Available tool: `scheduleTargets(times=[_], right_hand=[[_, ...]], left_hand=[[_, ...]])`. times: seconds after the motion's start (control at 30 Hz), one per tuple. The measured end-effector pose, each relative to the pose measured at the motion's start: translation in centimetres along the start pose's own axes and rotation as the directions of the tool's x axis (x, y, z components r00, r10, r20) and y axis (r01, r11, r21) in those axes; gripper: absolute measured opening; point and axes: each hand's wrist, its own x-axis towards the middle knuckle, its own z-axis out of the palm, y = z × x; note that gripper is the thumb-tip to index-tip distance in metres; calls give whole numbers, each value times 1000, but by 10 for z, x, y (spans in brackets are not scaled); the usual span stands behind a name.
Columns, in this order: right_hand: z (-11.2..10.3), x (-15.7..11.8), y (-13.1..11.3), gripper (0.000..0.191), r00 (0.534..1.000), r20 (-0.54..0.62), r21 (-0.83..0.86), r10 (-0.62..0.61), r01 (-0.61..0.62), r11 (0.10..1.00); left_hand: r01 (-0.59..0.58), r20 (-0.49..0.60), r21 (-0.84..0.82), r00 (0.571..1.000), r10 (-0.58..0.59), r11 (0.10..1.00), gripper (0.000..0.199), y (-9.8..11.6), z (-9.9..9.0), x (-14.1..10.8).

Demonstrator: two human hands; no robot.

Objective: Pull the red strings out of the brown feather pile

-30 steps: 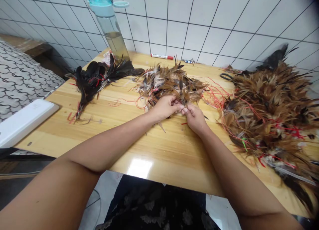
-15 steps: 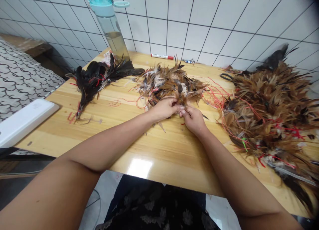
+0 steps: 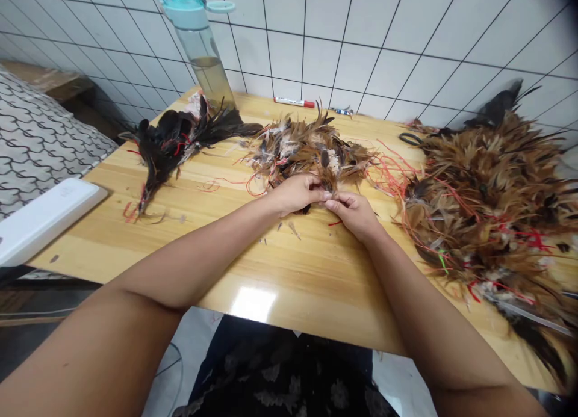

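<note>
My left hand and my right hand meet at the front of a loose pile of brown feathers in the middle of the table. Between the fingertips of my left hand is the base of a small brown feather bunch, its tips pointing away from me. My right thumb and forefinger pinch close by at the same base; the exact grip there is partly hidden. Red string trails from the pile's left side.
Black feathers lie at the left, before a water bottle. A big heap of brown feathers with red string covers the right side. Markers lie by the tiled wall. A white device sits at the left edge.
My right hand has turned slightly, its fingers straighter, and shifted a little right. The feather bunch at my fingertips has shifted slightly; my left hand stays almost in place.
</note>
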Motion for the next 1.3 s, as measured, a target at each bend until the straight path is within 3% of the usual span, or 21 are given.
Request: scheduleTargets(times=[0.17, 0.3, 0.4, 0.5, 0.63, 0.77, 0.93, 1.13, 1.3], right_hand=[[-1, 2, 5, 28, 999, -5, -37, -39, 38, 999], [0, 1, 8, 33, 990, -140, 10, -16, 18, 1000], [0, 1, 5, 36, 971, -229, 133, 74, -44, 990], [-3, 2, 2, 35, 943, -284, 282, 172, -90, 955], [-10, 5, -2, 28, 905, -329, 479, 270, -87, 874], [-14, 6, -4, 22, 889, -337, 561, 311, -76, 825], [-13, 5, -2, 25, 890, -345, 537, 298, -73, 840], [-5, 5, 2, 32, 900, -368, 402, 234, -73, 913], [-3, 2, 2, 37, 905, -368, 373, 214, -67, 925]], left_hand=[[-66, 59, -55, 996, 69, 996, 28, 1, 3, 0], [-166, -58, -79, 985, 162, 983, 25, 6, 1, -2], [-197, -167, 58, 965, 204, 979, 23, 12, -6, -2], [-194, -209, 316, 941, 268, 929, 15, 17, -16, -2], [-263, -30, 634, 931, 363, 727, 11, 17, -23, -4], [-372, 159, 769, 899, 408, 520, 18, 8, -17, -5], [-329, 184, 889, 894, 409, 318, 21, -1, -3, -8], [-271, 151, 919, 914, 378, 287, 20, -4, 6, -7], [-338, 175, 880, 884, 433, 334, 16, -3, 3, -7]])
